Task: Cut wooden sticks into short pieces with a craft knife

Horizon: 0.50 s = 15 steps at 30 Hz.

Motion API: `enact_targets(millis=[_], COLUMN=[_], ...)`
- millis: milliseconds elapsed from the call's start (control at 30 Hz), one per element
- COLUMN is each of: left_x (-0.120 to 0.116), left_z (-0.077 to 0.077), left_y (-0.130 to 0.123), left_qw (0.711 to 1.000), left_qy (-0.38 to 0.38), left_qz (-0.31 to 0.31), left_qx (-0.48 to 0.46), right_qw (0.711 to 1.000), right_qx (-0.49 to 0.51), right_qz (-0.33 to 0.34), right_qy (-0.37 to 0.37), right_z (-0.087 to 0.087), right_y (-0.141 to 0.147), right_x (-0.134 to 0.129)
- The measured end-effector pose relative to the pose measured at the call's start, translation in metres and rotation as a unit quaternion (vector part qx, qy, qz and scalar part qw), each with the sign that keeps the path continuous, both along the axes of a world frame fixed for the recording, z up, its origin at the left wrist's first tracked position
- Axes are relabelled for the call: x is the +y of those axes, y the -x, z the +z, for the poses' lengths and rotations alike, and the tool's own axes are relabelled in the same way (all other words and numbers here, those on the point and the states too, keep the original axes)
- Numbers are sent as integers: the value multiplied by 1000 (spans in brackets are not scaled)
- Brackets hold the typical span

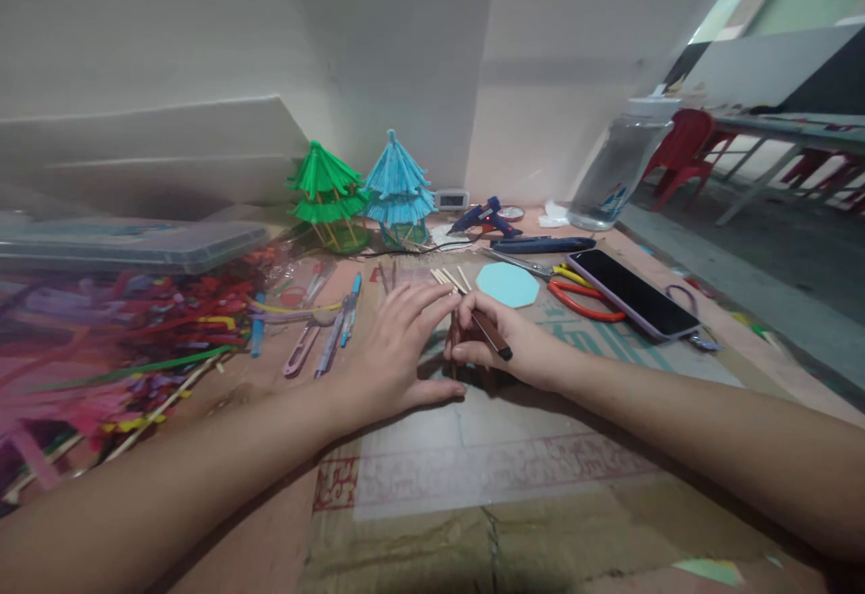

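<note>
2 hands [446, 342], 1 pen [491, 333], 2 paper pagodas [365, 188].

Two paper pagodas [361, 193] behind both hands [439, 342] — phone [632, 292] right, straws [128, 333] left.

matt cardboard [419, 486], glossy phone [632, 292], wooden sticks [451, 279]

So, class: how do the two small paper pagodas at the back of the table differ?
The green pagoda stands left; the blue pagoda stands right, beside it. The green one's top roof spreads wide and flat; the blue one's rises to a taller, narrower point. Both are upright, with fringed tiered roofs on thin stick legs.
</note>
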<state>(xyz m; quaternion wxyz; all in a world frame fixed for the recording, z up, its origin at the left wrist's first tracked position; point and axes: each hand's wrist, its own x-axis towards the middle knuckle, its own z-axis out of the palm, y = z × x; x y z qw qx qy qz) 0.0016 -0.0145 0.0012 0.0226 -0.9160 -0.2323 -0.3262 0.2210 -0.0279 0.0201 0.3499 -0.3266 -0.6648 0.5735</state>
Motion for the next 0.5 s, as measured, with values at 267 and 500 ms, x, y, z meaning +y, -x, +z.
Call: enact_targets(millis=[267, 500], left_x=[0, 4], left_z=[-1, -2], left_y=[1, 1], left_qw=[1000, 994], left_qy=[23, 94], left_qz=[-1, 42], left_qx=[-16, -33], right_qw=[999, 982], right_qx=[24, 50], right_qz=[-38, -152], right_qy=[-8, -96], right_z=[-4, -4], right_y=[1, -8], right_x=[-1, 3])
